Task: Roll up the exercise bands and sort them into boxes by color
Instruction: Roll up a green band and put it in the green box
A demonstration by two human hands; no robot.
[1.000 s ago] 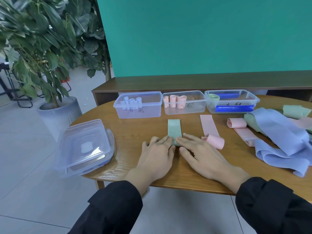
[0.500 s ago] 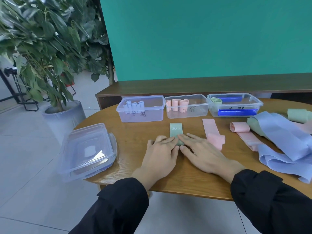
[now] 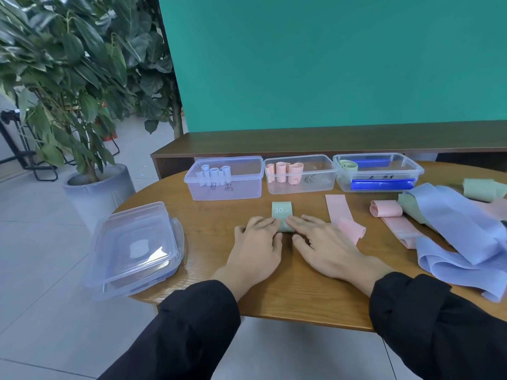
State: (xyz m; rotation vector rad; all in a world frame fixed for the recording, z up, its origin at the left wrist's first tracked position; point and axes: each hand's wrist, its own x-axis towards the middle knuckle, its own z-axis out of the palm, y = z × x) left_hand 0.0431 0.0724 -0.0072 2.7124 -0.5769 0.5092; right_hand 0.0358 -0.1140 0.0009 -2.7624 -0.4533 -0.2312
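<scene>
Head view: left hand (image 3: 256, 244) and right hand (image 3: 326, 246) lie side by side on the round wooden table (image 3: 208, 231), fingers stretched flat and pressing on the rolled part of a green exercise band (image 3: 282, 216), its unrolled end printed "30 LB" pointing away toward the boxes. Just right of the right hand lies a pink band (image 3: 344, 220), partly rolled, with a heap of lilac bands (image 3: 461, 231) further right. Behind stand three clear boxes: lilac rolls (image 3: 223, 178), pink rolls (image 3: 300, 174), green roll (image 3: 377, 171); stacked lids (image 3: 134, 248) sit at the left edge.
</scene>
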